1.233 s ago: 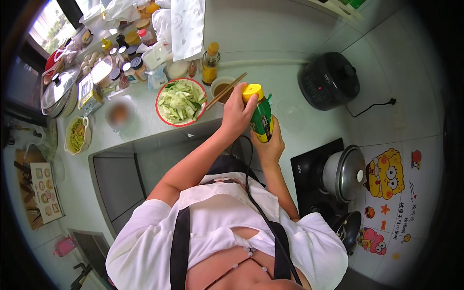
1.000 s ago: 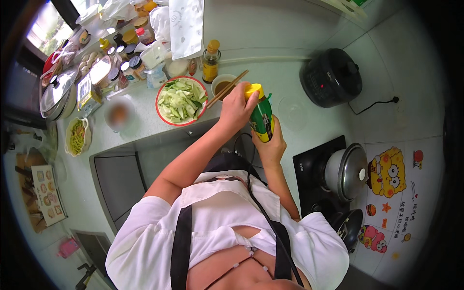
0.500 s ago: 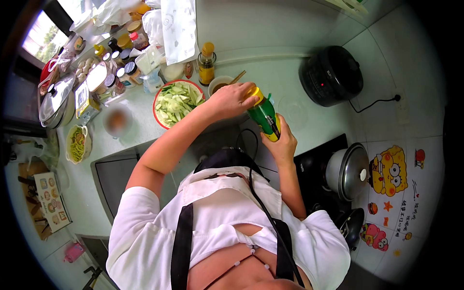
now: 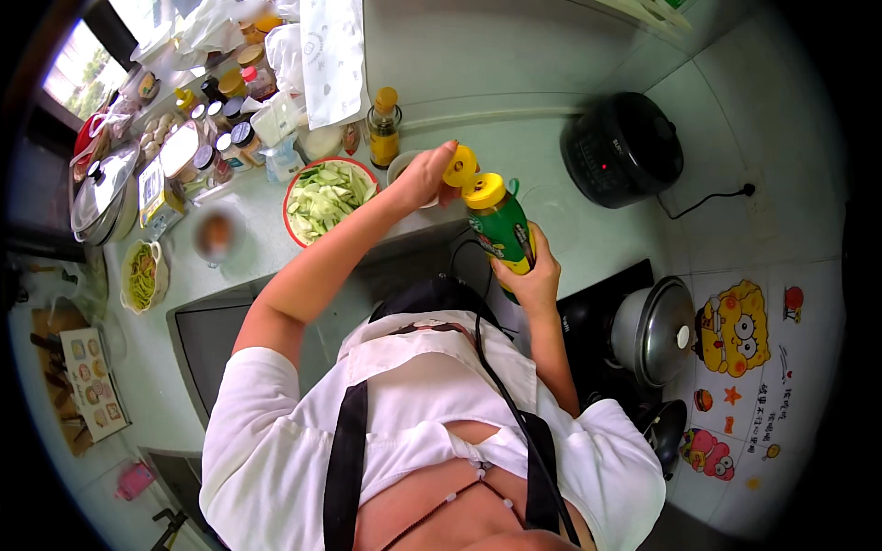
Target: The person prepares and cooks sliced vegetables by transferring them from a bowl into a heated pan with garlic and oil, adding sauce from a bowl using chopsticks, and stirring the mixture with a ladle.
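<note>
Left fingers (image 4: 445,152), pinch unclear, meet a round yellow plastic lid (image 4: 460,166); right fingers (image 4: 540,246) clasp the green cylindrical bottle (image 4: 497,225); tilting could spill contents.

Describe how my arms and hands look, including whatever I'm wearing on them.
Your left hand and right hand are ungloved. Both forearms are bare, with nothing worn showing on them. Above them are loose, plain white short sleeves.

Bowl (image 4: 396,170) partly behind left fingers (image 4: 441,162)
</note>
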Tool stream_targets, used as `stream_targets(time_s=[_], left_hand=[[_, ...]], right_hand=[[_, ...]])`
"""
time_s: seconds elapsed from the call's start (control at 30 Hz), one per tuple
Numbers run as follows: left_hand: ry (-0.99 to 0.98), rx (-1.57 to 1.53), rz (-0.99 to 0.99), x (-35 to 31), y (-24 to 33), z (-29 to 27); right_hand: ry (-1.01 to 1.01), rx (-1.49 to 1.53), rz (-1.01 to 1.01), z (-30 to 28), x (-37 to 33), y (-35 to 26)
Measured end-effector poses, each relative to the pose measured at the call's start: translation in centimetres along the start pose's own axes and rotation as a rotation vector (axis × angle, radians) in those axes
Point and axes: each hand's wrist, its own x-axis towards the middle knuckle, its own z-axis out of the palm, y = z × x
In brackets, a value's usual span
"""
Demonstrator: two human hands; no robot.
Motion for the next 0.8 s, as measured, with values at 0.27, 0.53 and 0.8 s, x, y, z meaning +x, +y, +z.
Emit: stream_targets(time_s=[0.27,0.53,0.8], left_hand=[[-0.183,-0.944,-0.126,-1.0,-7.6,2.4],[0.137,-0.822,-0.33,-4.2,-4.8,7.9],[0.224,-1.285,-0.415,-3.9,-9.0,9.7]], right_hand=[[-0.339,0.713,0.379,-0.6,2.0,4.7],[-0.79,1.087,1.047,1.1,4.5,7.3],[-0.98,0.427,0.955,2.6,8.8,7.4]])
